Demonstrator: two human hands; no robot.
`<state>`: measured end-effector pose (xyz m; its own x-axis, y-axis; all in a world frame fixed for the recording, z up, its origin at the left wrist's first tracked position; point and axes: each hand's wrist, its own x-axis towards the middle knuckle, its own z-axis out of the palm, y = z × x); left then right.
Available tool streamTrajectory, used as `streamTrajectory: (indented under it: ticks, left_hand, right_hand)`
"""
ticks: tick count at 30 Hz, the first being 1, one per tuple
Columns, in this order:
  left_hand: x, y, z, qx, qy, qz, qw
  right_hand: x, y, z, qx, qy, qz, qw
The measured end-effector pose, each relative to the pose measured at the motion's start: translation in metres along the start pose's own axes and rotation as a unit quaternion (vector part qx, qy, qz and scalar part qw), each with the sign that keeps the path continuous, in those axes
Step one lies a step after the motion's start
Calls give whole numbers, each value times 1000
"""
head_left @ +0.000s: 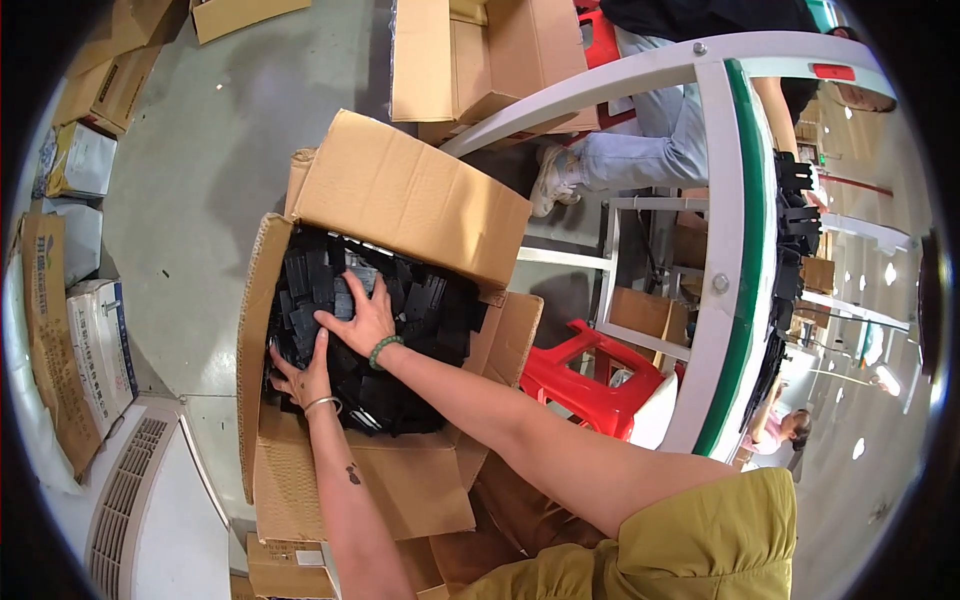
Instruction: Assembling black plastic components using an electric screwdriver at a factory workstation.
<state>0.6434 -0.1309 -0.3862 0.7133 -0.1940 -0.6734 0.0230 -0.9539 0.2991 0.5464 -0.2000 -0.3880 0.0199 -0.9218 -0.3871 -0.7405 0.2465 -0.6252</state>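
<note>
An open cardboard box stands in front of me, filled with flat black plastic parts. Both my hands reach down into it. My right hand, with a green bead bracelet at the wrist, lies on the parts near the middle with its fingers spread. Beside it, nearer the box's left wall, my left hand rests on the parts, thumb apart from the fingers; a silver bangle circles that wrist. Some of the left fingertips are hard to see among the dark parts. Neither hand visibly grips a part.
To the right runs a white-framed workbench with a green edge and more black parts on top. A red plastic stool is beneath it. Another person's leg shows beyond. Cartons line the left; another open carton stands ahead.
</note>
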Motion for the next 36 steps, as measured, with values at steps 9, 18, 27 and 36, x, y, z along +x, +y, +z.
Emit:
streamTrajectory:
  ticks: [9,18,27,36]
  left_hand:
    - [24,-10,-4,-34,-73,57,995]
    - [33,-26,16,-31,-140,75,987]
    - [11,-15,15,-191,-139,163,958]
    - [-35,17,-6,-216,-182,293,913]
  right_hand:
    - [-1,-3,-4,15,-50,-72,996]
    - [-10,12,0,67,-53,-108,991]
    - [-20,7,1,133,-84,-31,987]
    - [-43,4,-25,182,31,-51,981]
